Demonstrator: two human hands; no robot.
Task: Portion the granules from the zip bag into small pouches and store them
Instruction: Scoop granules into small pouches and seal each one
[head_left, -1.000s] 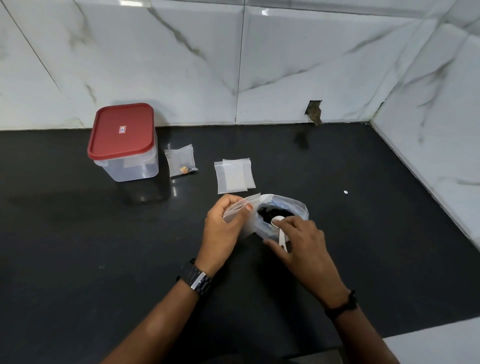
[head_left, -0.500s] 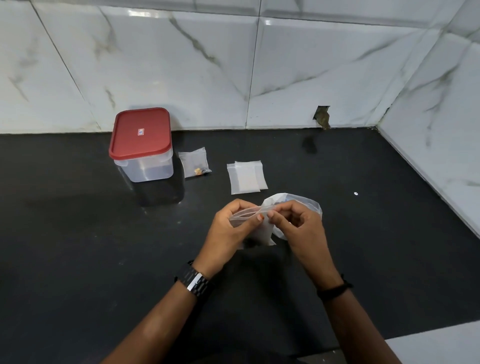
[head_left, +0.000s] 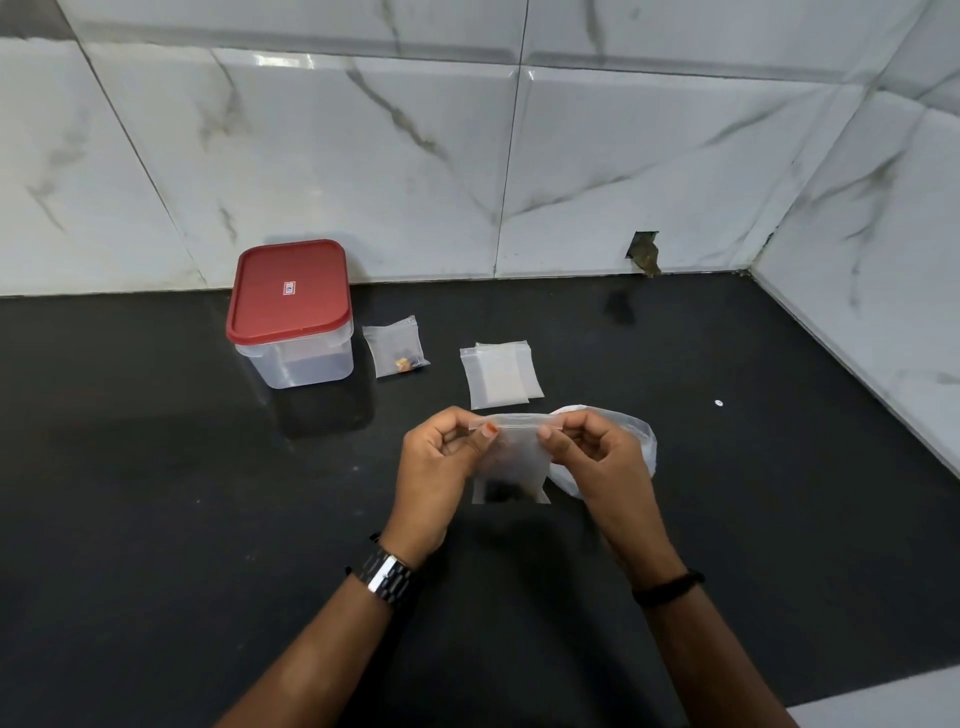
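Note:
A small clear pouch (head_left: 511, 460) hangs upright above the black counter, with dark granules at its bottom. My left hand (head_left: 439, 467) pinches the left end of its zip strip. My right hand (head_left: 597, 457) pinches the right end. Behind my right hand lies the larger zip bag (head_left: 631, 436), mostly hidden. A stack of empty small pouches (head_left: 500, 373) lies flat just beyond my hands. A clear storage box with a red lid (head_left: 291, 312) stands at the back left, lid on.
Another small pouch (head_left: 395, 347) holding a few small pieces lies beside the box. The black counter (head_left: 156, 493) meets marble-tiled walls at the back and right. A tiny white speck (head_left: 719, 403) sits on the counter to the right.
My right hand left the large zip bag and came to the small pouch's top. Both hands lifted the pouch and now pinch its zip strip, which looks pressed flat.

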